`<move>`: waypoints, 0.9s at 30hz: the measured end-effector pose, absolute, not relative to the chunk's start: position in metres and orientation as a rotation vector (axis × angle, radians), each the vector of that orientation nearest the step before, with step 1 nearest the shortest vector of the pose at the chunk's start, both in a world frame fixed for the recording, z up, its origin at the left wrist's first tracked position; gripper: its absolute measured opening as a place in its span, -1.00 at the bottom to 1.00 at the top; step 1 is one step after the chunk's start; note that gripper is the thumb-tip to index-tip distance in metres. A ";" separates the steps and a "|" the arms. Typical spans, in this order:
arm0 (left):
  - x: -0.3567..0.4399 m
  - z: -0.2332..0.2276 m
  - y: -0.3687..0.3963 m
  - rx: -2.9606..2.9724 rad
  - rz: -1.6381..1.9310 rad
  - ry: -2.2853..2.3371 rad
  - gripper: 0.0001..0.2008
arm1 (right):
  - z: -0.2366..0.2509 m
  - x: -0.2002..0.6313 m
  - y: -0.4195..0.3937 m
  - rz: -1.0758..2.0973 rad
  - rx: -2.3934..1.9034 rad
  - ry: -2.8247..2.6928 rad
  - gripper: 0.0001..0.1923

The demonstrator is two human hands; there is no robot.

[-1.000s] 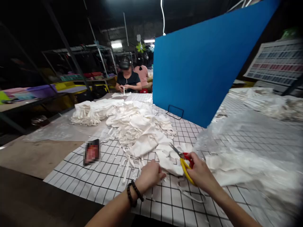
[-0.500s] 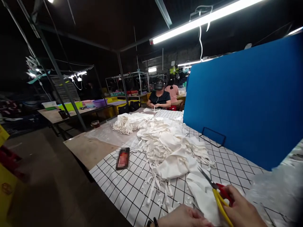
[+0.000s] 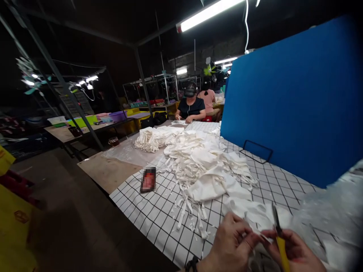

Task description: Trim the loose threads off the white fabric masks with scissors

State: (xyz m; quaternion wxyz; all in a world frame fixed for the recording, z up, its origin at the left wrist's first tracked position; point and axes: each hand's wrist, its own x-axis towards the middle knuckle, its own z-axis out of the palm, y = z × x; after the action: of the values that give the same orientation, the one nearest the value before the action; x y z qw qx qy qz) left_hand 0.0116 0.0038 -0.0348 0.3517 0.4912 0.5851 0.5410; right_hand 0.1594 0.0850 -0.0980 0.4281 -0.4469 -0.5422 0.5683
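My left hand (image 3: 231, 241) is closed in a pinch on a white fabric strap (image 3: 264, 237), low in the view. Its fingertips almost meet those of my right hand (image 3: 296, 251), which also pinches the strap's other side. Scissors with yellow and red handles (image 3: 281, 249) rest in my right hand, blades pointing up and away from the strap. The white cloth piece (image 3: 259, 213) that the strap seems to belong to lies just beyond my fingers. A large heap of white cloth pieces (image 3: 198, 162) with straps spreads ahead of both hands.
Small white offcuts (image 3: 191, 226) lie on the checked tablecloth (image 3: 159, 219), near a phone (image 3: 148, 180). A stack of white pieces (image 3: 153, 138) stands behind. A blue panel (image 3: 292, 102) and clear plastic (image 3: 326, 211) border the right side. A co-worker (image 3: 190, 107) sits across the table.
Both hands have come up and together at the strap. The scissors have swung from pointing left over the cloth to pointing upward. The view has tilted down slightly.
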 end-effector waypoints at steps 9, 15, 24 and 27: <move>0.019 -0.044 0.016 1.011 1.413 1.094 -0.70 | -0.042 0.188 0.069 1.410 -1.084 -1.394 -0.56; 0.019 -0.051 0.018 1.153 1.391 1.112 -0.76 | -0.012 0.219 0.052 1.137 -1.355 -2.051 -0.67; 0.016 -0.054 0.012 1.354 1.291 1.078 -0.79 | -0.005 0.213 0.050 0.956 -1.348 -2.243 -0.72; 0.016 -0.054 0.012 1.363 1.266 1.028 -0.79 | -0.001 0.211 0.048 0.957 -1.342 -2.248 -0.71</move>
State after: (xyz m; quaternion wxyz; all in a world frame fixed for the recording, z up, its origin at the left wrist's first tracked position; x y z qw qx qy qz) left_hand 0.0157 0.0120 -0.0540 0.4865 0.5604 0.4227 0.5202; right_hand 0.2111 0.0482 -0.0007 0.1763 -0.4739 -0.7939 0.3378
